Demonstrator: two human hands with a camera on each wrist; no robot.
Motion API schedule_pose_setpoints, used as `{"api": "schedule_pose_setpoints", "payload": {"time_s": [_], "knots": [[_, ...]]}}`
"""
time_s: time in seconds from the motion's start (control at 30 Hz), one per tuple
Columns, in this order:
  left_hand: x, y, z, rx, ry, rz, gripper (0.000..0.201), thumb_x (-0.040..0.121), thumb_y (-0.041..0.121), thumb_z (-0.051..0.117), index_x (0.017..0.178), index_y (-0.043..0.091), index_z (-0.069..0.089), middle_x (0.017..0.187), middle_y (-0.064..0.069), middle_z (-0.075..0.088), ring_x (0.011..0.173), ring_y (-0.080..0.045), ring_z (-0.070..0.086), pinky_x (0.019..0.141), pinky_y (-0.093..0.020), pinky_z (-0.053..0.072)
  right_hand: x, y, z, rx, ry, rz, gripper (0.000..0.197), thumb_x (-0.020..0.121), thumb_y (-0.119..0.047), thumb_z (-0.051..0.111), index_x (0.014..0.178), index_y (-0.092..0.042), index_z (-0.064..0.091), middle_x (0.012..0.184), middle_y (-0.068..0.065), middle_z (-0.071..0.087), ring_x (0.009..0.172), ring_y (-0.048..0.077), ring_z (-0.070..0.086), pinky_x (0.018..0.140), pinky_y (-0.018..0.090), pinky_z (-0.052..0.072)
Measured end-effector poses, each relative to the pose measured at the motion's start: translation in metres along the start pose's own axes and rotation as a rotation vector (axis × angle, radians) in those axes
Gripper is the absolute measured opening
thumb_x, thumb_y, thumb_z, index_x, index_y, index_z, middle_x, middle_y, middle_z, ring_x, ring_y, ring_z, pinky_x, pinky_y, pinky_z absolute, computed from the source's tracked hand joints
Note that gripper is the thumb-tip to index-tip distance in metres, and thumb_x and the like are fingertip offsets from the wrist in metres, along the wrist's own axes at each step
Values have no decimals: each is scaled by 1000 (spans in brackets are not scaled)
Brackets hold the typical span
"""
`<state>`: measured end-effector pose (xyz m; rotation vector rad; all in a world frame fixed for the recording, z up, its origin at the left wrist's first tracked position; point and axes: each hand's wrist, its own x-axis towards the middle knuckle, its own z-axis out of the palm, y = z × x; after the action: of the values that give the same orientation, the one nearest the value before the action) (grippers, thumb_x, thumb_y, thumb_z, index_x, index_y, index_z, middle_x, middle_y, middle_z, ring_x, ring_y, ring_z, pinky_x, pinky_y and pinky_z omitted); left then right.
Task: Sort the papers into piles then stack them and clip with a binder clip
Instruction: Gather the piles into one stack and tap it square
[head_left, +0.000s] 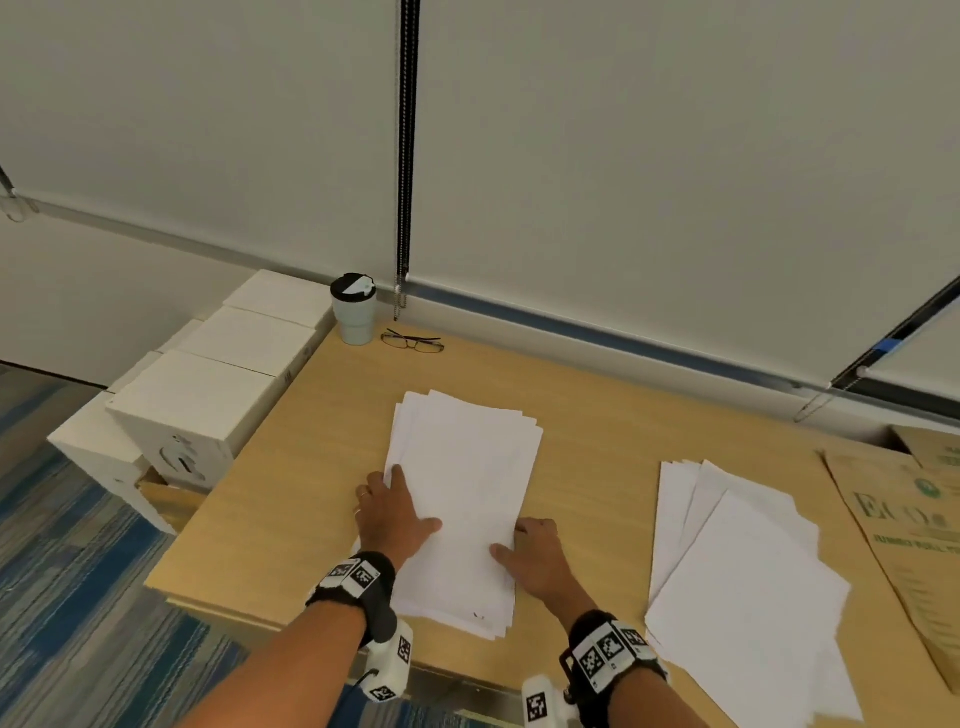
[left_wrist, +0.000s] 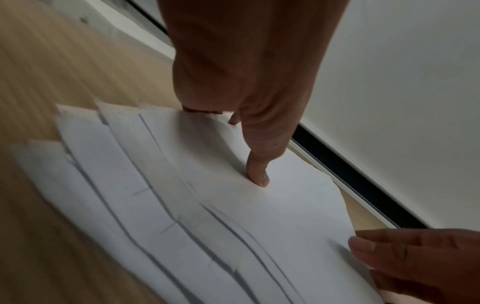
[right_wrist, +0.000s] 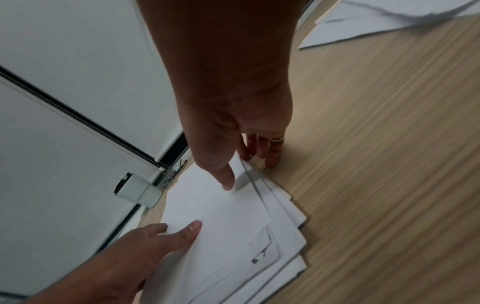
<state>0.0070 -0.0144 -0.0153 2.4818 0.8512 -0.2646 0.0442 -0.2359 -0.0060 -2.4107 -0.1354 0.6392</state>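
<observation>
Only one bit of lettering reads — "ECO" in large green letters on the brown cardboard at the counter's right edge — smaller lines below are too blurred.

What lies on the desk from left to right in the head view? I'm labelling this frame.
White boxes → cup → glasses → paper pile under both hands → second paper pile → brown paper bag.

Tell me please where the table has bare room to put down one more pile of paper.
Bare wood lies between the middle pile and the right pile, behind both piles toward the wall, and left of the left hand. The right edge is crowded by the brown paper bag; the far left corner holds the cup and glasses.
</observation>
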Motion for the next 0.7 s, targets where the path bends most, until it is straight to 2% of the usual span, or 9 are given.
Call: {"api": "schedule_pose_setpoints", "payload": {"time_s": [0.07, 0.13, 0.23, 0.33, 0.4, 0.47, 0.53, 0.6, 0.7], "knots": [[-4, 21, 11, 28, -33, 41, 114, 76, 61, 79, 160, 15, 17, 156, -15, 24, 145, -39, 27, 116, -50, 38, 2, 27, -18, 67, 39, 56, 59, 85, -46, 73, 132, -12, 63, 121, -6, 54, 129, 26, 53, 104, 43, 52], [-11, 41, 19, 81, -89, 59, 114, 78, 62, 76, 161, 13, 14, 160, -18, 19, 149, -42, 23, 120, -51, 32, -4, 58, -46, 116, 156, 134, 66, 89, -40, 73, 143, -8, 53, 137, 6, 51, 125, 30, 58, 99, 38, 53], [-24, 68, 25, 83, -114, 22, 108, 79, 62, 74, 155, 9, 19, 160, -23, 13, 148, -46, 20, 122, -53, 26, -32, 115, -106, 41, 443, 223, 59, 93, -26, 74, 142, -1, 51, 137, 19, 52, 129, 38, 51, 105, 44, 45], [-36, 93, 33, 65, 1, 105, 86, 85, 54, 71, 149, 12, 31, 160, -20, 9, 146, -43, 18, 121, -52, 20, -66, 188, -157, -14, 613, 510, 71, 86, -31, 79, 140, 4, 48, 137, 32, 50, 132, 49, 43, 108, 53, 39], [-44, 111, 42, 22, 49, 254, 62, 90, 44, 68, 141, 16, 46, 156, -13, 24, 143, -37, 27, 119, -48, 25, -90, 226, -176, 40, 586, 761, 95, 79, -47, 83, 144, 5, 37, 145, 34, 39, 139, 48, 34, 111, 57, 36], [-54, 132, 54, -66, -25, 409, 42, 95, 37, 65, 131, 18, 58, 143, -5, 43, 133, -29, 44, 111, -41, 42, -110, 253, -184, 107, 530, 884, 111, 72, -60, 84, 145, 4, 29, 149, 32, 32, 142, 45, 29, 113, 56, 33], [-67, 154, 68, -167, -224, 496, 39, 98, 35, 63, 133, 18, 58, 139, -1, 47, 129, -23, 52, 106, -39, 49, -116, 269, -183, 116, 516, 863, 114, 67, -61, 88, 142, 3, 30, 145, 30, 35, 138, 44, 33, 112, 56, 35], [-81, 173, 85, -201, -393, 535, 50, 98, 39, 62, 143, 20, 51, 147, -1, 43, 137, -20, 47, 113, -35, 43, -114, 276, -179, 95, 536, 795, 111, 65, -53, 92, 140, 2, 32, 141, 28, 39, 134, 45, 36, 108, 56, 38], [-101, 199, 110, -167, -479, 569, 62, 98, 40, 61, 153, 18, 41, 156, -1, 37, 147, -22, 36, 119, -32, 32, -105, 276, -177, 109, 510, 678, 104, 68, -34, 96, 142, 5, 34, 140, 28, 48, 131, 46, 46, 106, 54, 42]]}}
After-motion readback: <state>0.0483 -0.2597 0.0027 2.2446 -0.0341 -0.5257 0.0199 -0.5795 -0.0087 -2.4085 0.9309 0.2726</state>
